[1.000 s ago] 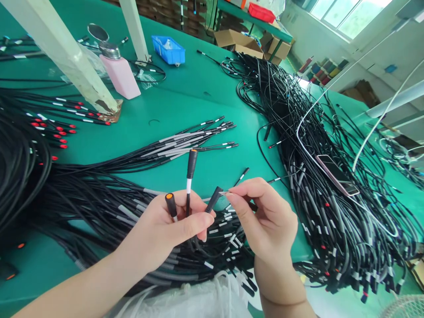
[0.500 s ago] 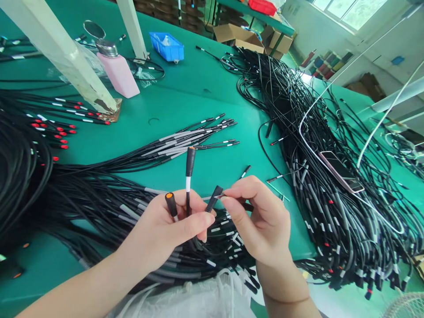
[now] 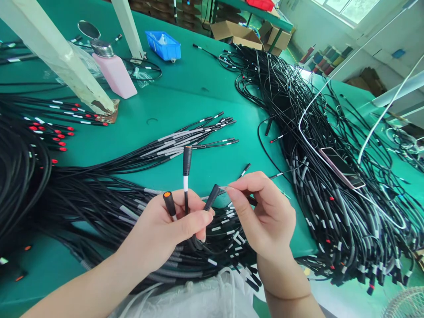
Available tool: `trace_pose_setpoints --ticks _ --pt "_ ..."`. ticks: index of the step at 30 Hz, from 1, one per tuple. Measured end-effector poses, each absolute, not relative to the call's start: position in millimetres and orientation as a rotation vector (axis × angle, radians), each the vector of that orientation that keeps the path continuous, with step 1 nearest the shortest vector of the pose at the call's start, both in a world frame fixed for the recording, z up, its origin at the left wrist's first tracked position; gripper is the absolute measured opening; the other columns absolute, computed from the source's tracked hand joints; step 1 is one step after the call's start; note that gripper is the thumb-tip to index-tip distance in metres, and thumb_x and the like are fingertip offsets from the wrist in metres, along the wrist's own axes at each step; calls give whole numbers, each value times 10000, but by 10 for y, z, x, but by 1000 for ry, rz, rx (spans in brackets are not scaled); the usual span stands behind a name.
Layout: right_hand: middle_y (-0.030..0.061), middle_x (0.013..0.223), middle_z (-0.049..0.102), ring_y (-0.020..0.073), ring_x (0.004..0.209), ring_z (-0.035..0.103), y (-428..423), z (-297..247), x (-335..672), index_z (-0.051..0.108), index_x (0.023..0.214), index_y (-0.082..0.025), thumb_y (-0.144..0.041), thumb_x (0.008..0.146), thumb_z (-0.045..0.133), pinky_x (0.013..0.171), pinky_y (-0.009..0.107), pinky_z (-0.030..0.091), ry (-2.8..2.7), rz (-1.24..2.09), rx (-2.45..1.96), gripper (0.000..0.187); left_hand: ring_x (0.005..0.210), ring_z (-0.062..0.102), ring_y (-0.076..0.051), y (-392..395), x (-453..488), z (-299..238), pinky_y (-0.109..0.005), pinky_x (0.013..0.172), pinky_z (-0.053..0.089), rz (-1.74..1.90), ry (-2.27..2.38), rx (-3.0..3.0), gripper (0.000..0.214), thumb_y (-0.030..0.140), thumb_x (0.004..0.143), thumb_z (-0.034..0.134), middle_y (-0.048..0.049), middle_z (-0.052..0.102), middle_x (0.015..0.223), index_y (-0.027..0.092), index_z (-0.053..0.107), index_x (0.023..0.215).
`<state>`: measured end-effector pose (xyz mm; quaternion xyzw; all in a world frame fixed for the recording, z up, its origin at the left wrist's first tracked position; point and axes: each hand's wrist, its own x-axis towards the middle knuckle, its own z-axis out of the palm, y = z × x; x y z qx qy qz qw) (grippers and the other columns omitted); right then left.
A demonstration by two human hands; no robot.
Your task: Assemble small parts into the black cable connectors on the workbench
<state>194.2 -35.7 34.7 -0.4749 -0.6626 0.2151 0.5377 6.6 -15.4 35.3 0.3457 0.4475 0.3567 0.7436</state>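
Observation:
My left hand (image 3: 180, 221) is closed round several black cable connectors. One connector with an orange tip (image 3: 168, 202) points up between its fingers, and a longer cable connector (image 3: 187, 160) with a white band stands upright behind it. Between left thumb and forefinger a third black connector (image 3: 212, 197) slants up to the right. My right hand (image 3: 261, 212) pinches a thin, see-through strip (image 3: 224, 188) that stretches to the tip of this connector. Whether the strip is still stuck to it I cannot tell. Below both hands lie many black cables (image 3: 132, 247) with grey sleeves and white labels.
A big heap of black cables (image 3: 294, 123) lies to the right, with a phone (image 3: 342, 167) on it. Red-tipped cables (image 3: 56, 137) lie left. A pink pump bottle (image 3: 115, 75), blue bin (image 3: 163, 45) and pale posts (image 3: 69, 66) stand on the green table (image 3: 212, 99).
My right hand has moved slightly right, away from the connector, and a longer stretch of the clear strip now shows. My left hand keeps its grip on the connectors.

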Motion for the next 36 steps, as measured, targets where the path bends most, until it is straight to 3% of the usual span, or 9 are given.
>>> trace_pose_setpoints --ticks 7,13,27,36 --pt "-16 906 707 110 767 625 -331 350 1921 671 1015 -233 -26 974 667 644 251 506 -1597 461 -1118 211 420 509 -80 -212 191 518 -250 570 479 858 1142 644 191 182 599 818 96 643 443 255 647 555" --pt "-46 843 695 86 677 623 -348 397 1963 682 953 -247 -110 1009 691 579 220 484 -1476 850 -1127 149 422 502 -102 -221 201 537 -275 544 431 825 1160 676 185 223 594 812 87 623 409 253 633 563" --pt "-7 872 704 125 735 624 -348 369 1922 667 993 -231 -26 968 658 620 275 500 -1604 471 -1140 206 427 482 -108 -213 201 562 -280 541 400 812 1165 679 205 231 594 821 89 583 394 251 619 567" --pt "-5 851 715 140 705 621 -346 385 1922 671 968 -240 -57 974 661 587 292 494 -1568 532 -1145 183 430 481 -109 -203 184 549 -281 535 385 789 1160 697 200 218 599 814 85 597 399 251 618 571"
